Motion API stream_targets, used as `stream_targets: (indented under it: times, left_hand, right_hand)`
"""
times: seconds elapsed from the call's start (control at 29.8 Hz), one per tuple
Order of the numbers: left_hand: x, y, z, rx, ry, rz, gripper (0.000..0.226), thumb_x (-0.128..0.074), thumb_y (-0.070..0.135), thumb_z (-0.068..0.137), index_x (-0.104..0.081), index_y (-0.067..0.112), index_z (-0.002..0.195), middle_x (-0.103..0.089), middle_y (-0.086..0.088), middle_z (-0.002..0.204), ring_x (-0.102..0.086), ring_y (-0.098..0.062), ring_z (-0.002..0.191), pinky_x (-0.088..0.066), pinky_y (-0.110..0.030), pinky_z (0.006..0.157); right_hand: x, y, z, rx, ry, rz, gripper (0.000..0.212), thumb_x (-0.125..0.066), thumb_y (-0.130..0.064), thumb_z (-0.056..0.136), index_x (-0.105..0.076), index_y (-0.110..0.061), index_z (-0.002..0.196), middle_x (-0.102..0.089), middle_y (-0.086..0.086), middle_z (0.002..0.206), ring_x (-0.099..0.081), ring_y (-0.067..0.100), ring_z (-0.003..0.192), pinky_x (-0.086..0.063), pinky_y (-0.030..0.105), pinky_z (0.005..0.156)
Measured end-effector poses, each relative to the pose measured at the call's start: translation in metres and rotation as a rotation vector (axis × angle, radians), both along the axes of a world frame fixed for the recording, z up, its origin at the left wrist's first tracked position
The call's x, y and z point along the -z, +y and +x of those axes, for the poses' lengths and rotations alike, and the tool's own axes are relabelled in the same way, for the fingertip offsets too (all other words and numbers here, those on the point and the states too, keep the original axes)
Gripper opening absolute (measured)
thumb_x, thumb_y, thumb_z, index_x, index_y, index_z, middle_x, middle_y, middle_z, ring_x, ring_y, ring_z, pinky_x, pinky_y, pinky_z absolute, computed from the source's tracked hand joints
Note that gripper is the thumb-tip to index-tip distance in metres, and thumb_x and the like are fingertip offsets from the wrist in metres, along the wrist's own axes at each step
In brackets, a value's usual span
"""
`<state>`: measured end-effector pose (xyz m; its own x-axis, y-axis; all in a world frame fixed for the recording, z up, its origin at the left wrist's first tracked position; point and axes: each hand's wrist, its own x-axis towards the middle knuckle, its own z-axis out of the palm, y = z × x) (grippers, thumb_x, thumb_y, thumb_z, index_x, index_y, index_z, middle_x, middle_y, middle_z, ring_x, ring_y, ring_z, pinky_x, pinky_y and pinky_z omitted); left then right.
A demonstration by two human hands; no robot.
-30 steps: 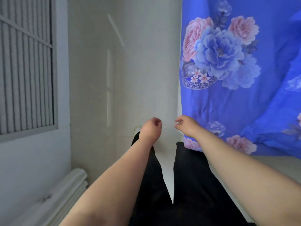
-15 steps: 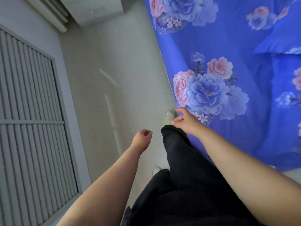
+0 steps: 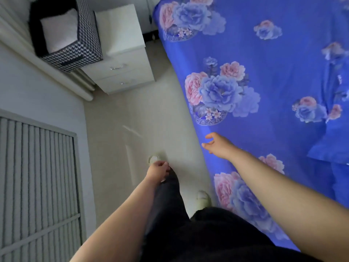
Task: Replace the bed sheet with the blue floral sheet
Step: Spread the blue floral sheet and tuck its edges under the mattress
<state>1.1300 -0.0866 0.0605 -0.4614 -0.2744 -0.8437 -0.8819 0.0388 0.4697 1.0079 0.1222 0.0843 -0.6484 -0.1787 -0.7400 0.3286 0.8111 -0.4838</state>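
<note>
Head view: the blue floral sheet [image 3: 273,76] lies spread over the bed at right, its edge draping to the floor [image 3: 143,118]. Right hand [image 3: 217,145] hovers over that edge, fingers relaxed and spread, gripping nothing. Left hand [image 3: 157,170] hangs loosely curled over the dark trouser leg [image 3: 168,201], holding nothing.

The person wears loose black trousers [image 3: 198,233] that fill the lower middle of the view, the fabric dark and matte with soft folds. Both forearms are bare, with no sleeves showing. The left hand [image 3: 157,170] and right hand [image 3: 219,145] are bare too. Pale, light-coloured slippers [image 3: 203,198] cover the feet, one at 12 o'clock from the left hand.
</note>
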Motion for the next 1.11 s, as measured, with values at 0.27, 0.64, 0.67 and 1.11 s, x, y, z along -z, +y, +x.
stream_targets:
  times: [0.27,0.64,0.67,1.11]
  left_hand:
    - [0.001,-0.142,-0.229,0.178,0.042,-0.043,0.019,-0.047,0.023,0.097,-0.06,0.012,0.105,-0.064,0.0,0.089,-0.056,-0.013,0.066,-0.041,-0.023,0.055]
    - [-0.005,-0.218,-0.549,0.149,0.112,-0.032,0.012,-0.05,0.02,0.095,-0.057,0.013,0.102,-0.063,-0.003,0.088,-0.054,-0.013,0.063,-0.039,-0.023,0.053]
    - [-0.004,-0.22,-0.571,0.124,0.12,-0.031,0.012,-0.05,0.019,0.095,-0.057,0.013,0.102,-0.063,-0.002,0.087,-0.054,-0.013,0.063,-0.039,-0.024,0.053]
    - [0.033,-0.304,-0.856,0.286,0.207,-0.288,0.022,-0.054,0.019,0.091,-0.062,0.012,0.111,-0.067,-0.007,0.105,-0.062,-0.024,0.097,-0.048,-0.031,0.086]
  right_hand:
    - [-0.001,-0.125,-0.175,0.221,0.058,-0.1,0.042,-0.061,-0.025,0.09,-0.048,-0.01,0.128,-0.058,0.008,0.109,-0.064,0.023,0.079,-0.044,0.026,0.073]
    - [0.001,-0.191,-0.447,0.436,0.057,-0.208,0.018,-0.061,-0.017,0.089,-0.054,-0.018,0.105,-0.061,0.003,0.09,-0.063,0.021,0.066,-0.049,0.034,0.074]
    - [0.001,-0.195,-0.476,0.406,0.056,-0.187,0.018,-0.061,-0.018,0.089,-0.053,-0.019,0.105,-0.061,0.002,0.088,-0.063,0.021,0.067,-0.05,0.036,0.076]
    - [0.02,-0.294,-0.768,0.495,0.093,-0.252,0.01,-0.059,-0.011,0.089,-0.056,-0.019,0.094,-0.065,0.008,0.088,-0.063,0.025,0.076,-0.05,0.036,0.072]
